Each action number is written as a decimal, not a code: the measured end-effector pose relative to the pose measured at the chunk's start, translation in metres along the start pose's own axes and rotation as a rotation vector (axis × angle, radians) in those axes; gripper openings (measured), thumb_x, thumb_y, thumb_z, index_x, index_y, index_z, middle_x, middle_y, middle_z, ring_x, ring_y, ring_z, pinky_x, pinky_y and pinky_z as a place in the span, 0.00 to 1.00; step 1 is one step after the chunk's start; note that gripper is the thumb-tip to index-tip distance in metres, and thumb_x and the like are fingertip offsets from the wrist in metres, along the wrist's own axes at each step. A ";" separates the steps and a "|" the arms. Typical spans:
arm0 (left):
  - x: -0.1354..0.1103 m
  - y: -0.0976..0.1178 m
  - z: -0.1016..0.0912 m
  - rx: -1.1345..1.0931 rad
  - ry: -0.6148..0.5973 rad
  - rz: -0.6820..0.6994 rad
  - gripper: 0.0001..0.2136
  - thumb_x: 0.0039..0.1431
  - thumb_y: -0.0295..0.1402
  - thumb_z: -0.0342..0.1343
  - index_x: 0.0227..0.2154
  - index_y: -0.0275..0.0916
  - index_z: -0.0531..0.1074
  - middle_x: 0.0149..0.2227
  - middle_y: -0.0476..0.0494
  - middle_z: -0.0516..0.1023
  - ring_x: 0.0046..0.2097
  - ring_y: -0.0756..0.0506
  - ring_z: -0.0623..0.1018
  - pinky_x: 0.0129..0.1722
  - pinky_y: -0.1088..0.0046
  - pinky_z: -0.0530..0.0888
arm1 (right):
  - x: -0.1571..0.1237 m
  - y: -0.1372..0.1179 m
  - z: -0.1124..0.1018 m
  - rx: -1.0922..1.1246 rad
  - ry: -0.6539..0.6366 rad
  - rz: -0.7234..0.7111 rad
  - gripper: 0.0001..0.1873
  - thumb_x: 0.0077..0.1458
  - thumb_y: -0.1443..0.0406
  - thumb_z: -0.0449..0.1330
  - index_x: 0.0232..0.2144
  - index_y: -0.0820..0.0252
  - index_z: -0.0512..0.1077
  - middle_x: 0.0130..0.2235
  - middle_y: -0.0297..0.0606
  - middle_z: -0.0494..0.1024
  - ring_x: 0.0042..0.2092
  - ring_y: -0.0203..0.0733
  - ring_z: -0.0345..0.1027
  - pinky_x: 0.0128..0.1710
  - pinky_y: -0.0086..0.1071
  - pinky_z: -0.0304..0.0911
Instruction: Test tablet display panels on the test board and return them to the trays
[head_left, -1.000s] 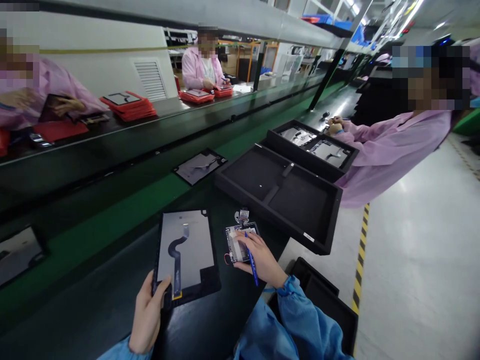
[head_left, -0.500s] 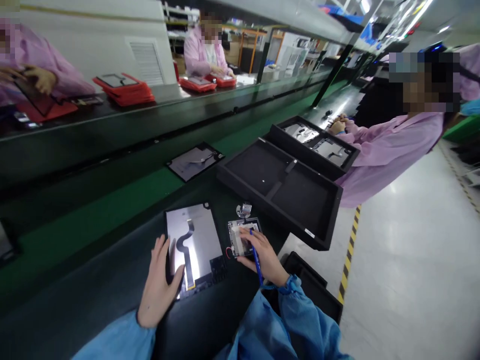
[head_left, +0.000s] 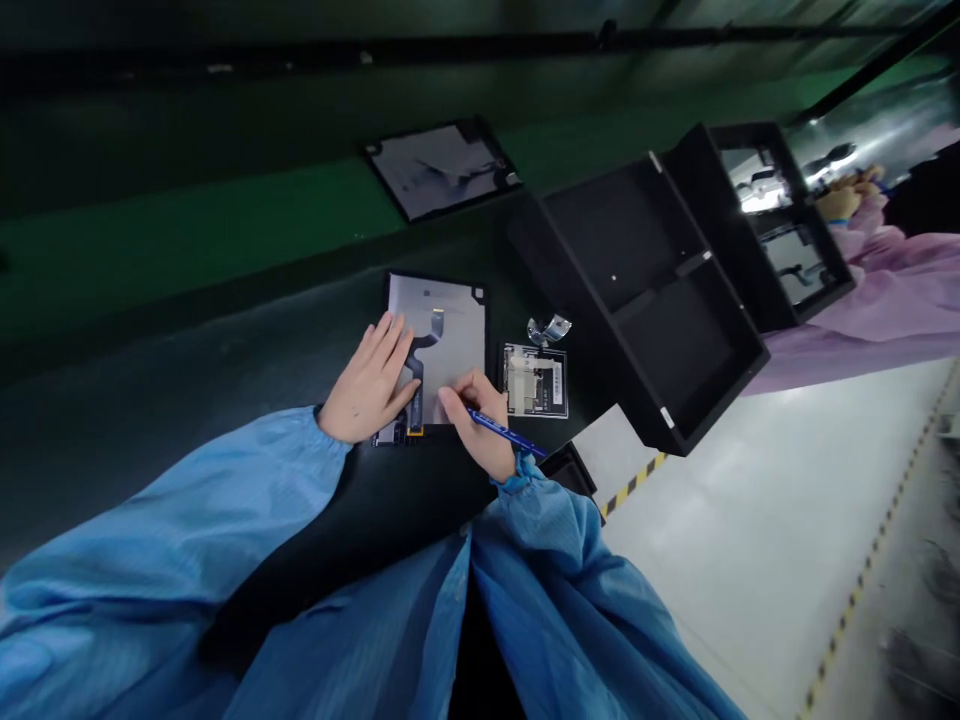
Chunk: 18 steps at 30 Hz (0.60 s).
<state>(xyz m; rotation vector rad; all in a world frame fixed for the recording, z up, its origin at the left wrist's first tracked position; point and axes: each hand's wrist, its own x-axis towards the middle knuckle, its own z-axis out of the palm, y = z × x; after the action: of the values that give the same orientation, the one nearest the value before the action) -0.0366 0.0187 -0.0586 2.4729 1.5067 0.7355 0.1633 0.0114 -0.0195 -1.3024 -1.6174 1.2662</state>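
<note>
A tablet display panel [head_left: 461, 320] lies silvery back up on the dark bench in front of me, with a black ribbon cable [head_left: 426, 341] curving along it. My left hand [head_left: 373, 385] rests flat over the panel's left side, fingers stretched out, covering part of that side. At the lower right of the panel, my right hand [head_left: 480, 420] holds a slim blue pen-like tool [head_left: 506, 432] that slants back toward the wrist; its front end is hidden by the fingers. Just right of that hand sits a small circuit board [head_left: 536, 380], with a shiny curled metal piece [head_left: 549, 330] at its top edge.
A second display panel [head_left: 442, 170] lies farther back on the bench. To the right stands a large black two-compartment tray [head_left: 720, 400], and beyond it another black tray [head_left: 814, 300] with panels. A co-worker's pink sleeve [head_left: 892, 290] is at the far right.
My right hand has left the circuit board and moved left onto the panel, still holding the blue tool. My left hand now lies farther over the panel. The view has tilted down.
</note>
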 end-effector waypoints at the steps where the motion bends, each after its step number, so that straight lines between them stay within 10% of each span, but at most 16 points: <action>1: 0.000 0.000 0.000 -0.005 -0.007 -0.005 0.30 0.70 0.38 0.46 0.65 0.16 0.54 0.68 0.17 0.53 0.71 0.29 0.48 0.67 0.46 0.54 | -0.001 0.003 0.004 -0.045 0.013 -0.005 0.19 0.59 0.52 0.61 0.29 0.58 0.61 0.22 0.27 0.66 0.23 0.31 0.60 0.25 0.26 0.56; 18: 0.001 -0.001 -0.004 -0.022 -0.087 -0.057 0.31 0.71 0.40 0.42 0.66 0.17 0.52 0.69 0.19 0.48 0.72 0.31 0.43 0.68 0.48 0.49 | -0.004 0.013 0.017 -0.384 0.009 -0.295 0.19 0.60 0.66 0.55 0.20 0.59 0.52 0.18 0.26 0.53 0.19 0.28 0.48 0.24 0.27 0.51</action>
<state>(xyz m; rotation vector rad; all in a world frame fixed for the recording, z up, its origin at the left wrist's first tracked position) -0.0386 0.0198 -0.0548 2.4020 1.5227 0.6228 0.1525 0.0029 -0.0363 -1.2237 -2.0276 0.7965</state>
